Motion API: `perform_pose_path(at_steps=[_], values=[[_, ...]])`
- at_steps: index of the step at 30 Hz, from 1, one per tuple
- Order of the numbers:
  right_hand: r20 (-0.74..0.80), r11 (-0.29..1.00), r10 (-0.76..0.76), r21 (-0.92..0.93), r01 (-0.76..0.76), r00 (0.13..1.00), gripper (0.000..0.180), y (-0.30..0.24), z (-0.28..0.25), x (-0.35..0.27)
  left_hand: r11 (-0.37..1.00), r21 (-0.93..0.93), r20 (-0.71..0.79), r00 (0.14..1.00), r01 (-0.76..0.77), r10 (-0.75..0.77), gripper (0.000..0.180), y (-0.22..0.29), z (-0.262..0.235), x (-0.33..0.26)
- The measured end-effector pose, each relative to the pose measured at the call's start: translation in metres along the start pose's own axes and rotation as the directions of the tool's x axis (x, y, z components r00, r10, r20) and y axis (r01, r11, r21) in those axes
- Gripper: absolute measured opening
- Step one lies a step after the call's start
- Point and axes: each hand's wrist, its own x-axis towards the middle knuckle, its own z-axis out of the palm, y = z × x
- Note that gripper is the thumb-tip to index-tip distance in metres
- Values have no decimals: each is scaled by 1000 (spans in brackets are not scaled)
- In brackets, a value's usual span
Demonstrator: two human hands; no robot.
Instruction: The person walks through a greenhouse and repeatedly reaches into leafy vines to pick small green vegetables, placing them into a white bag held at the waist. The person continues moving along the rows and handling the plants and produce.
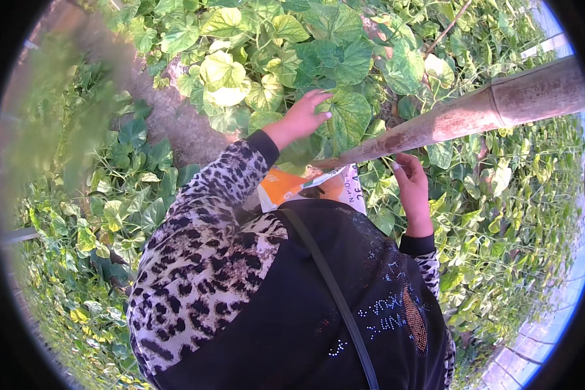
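Note:
My left hand (305,116) reaches up into the vine, its fingers spread on a large green leaf (348,117). My right hand (411,188) is lower and to the right, its fingers pinched among the leaves just under a thick bamboo pole (461,116); what it pinches is too small to tell. An orange and white sack (305,187) hangs open at my chest between both arms. My sleeves are leopard print over a dark top with a strap.
Dense green and yellowing vine leaves (253,58) fill the view. A strip of bare soil (169,117) runs at the upper left. The bamboo pole slants from the middle to the upper right.

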Motion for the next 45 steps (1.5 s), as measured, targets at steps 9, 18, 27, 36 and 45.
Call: perform_pose_path(at_steps=[9, 18, 27, 36, 45], values=[[74, 992, 103, -76, -97, 992, 32, 17, 30, -12, 975, -221, 228, 973, 19, 32, 63, 22, 29, -9], [125, 993, 60, 96, -72, 990, 30, 49, 48, -21, 997, -69, -50, 999, -20, 17, 36, 25, -42, -24], [144, 986, 138, 70, -149, 980, 30, 98, 68, -62, 976, -162, -534, 844, -149, 40, 20, 31, -165, 14], [39, 954, 301, 5, -301, 953, 34, 87, 159, -73, 850, -291, -646, 746, -440, 165, 27, 35, -329, 151], [61, 933, 344, 85, -349, 937, 27, -13, 295, -35, 847, -416, -279, 933, -331, 227, 29, 28, -371, 234]])
